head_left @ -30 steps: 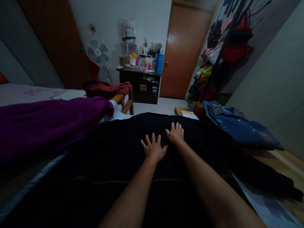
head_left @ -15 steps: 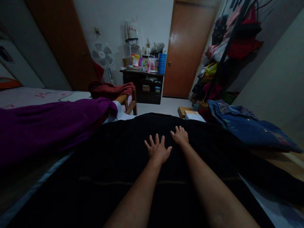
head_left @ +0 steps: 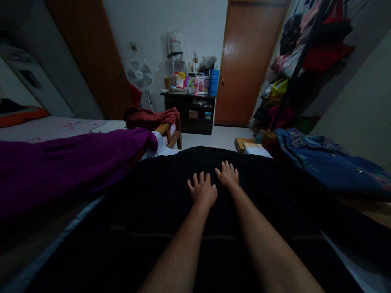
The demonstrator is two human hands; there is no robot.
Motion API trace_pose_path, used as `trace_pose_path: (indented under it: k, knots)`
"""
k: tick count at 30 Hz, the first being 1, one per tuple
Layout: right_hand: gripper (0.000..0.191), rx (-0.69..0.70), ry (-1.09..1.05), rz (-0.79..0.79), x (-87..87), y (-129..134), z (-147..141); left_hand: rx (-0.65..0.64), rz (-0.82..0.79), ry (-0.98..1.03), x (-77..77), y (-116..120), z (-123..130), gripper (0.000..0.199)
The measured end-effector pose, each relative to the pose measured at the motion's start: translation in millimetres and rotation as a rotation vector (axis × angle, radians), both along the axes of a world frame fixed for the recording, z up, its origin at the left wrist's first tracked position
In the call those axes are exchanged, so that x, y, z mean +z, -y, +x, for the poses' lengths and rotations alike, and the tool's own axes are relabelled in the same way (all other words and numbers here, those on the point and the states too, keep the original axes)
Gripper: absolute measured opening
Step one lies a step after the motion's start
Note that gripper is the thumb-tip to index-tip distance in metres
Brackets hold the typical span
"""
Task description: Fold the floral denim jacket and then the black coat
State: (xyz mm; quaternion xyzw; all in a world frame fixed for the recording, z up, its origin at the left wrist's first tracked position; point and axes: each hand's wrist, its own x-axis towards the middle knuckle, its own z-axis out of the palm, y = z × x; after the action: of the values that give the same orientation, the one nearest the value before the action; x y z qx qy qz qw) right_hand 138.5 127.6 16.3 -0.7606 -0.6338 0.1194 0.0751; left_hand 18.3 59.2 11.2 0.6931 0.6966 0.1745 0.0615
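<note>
A large black garment, which looks like a jacket or coat, lies spread out in front of me, with a sleeve reaching to the right. A thin light seam line runs across it. My left hand rests palm down on the cloth, its fingers spread. Just to the right and slightly farther away, my right hand also lies flat on the garment with its fingers apart. Neither hand grips anything. Both palms are hidden from view.
A purple cloth lies to the left, near a red cloth on a wooden frame. On the right is a folded denim jacket. Beyond stand a dark cabinet, a fan and a wooden door. Bags hang at the right.
The view has turned slightly to the left. Both hands stay on the black garment; my right hand has come a little closer to my left, whose thumb is now drawn in somewhat.
</note>
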Motion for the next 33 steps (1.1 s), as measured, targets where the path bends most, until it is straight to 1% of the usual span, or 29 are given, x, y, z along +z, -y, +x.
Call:
trace_pose_path:
  k: [3, 6, 9, 12, 15, 17, 20, 22, 24, 27, 29, 32, 33]
  knots:
    - [0.064, 0.006, -0.088, -0.054, 8.3, 4, -3, 0.024, 0.007, 0.015, -1.0, -1, -2, 0.047]
    - [0.059, 0.043, -0.122, -0.065, 9.6, 19, -13, 0.023, 0.010, 0.045, 2.6, -3, -7, 0.041]
    - [0.056, 0.078, -0.094, 0.007, 3.2, 37, -26, 0.037, 0.011, 0.085, 7.7, -5, -17, 0.039]
    - [0.054, 0.082, -0.030, 0.098, -2.7, 50, -34, 0.094, 0.017, 0.087, 8.6, -9, -26, 0.038]
    - [0.056, 0.085, -0.011, 0.099, -3.9, 52, -37, 0.166, 0.014, 0.038, 2.9, -14, -30, 0.043]
    - [0.059, 0.088, -0.020, 0.083, -3.2, 51, -37, 0.178, -0.022, 0.005, -2.5, -17, -29, 0.050]
    - [0.060, 0.096, -0.041, 0.072, -2.4, 49, -38, 0.174, -0.060, -0.043, -8.7, -21, -25, 0.053]
    - [0.058, 0.139, -0.053, 0.098, -2.2, 49, -40, 0.171, -0.054, -0.070, -10.4, -21, -23, 0.053]
    - [0.056, 0.215, -0.069, 0.129, -2.0, 49, -42, 0.162, -0.053, -0.084, -10.2, -19, -22, 0.052]
    - [0.054, 0.308, -0.092, 0.105, -1.7, 49, -45, 0.150, -0.054, -0.094, -5.3, -18, -24, 0.048]
    - [0.053, 0.320, -0.091, 0.071, -2.1, 49, -46, 0.120, -0.056, -0.106, 2.5, -23, -30, 0.044]
    - [0.055, 0.308, -0.074, 0.072, -3.7, 50, -48, 0.032, -0.125, -0.112, 21.4, -43, -45, 0.035]
    - [0.056, 0.304, -0.070, 0.078, -4.3, 50, -49, 0.019, -0.136, -0.107, 28.7, -53, -52, 0.028]
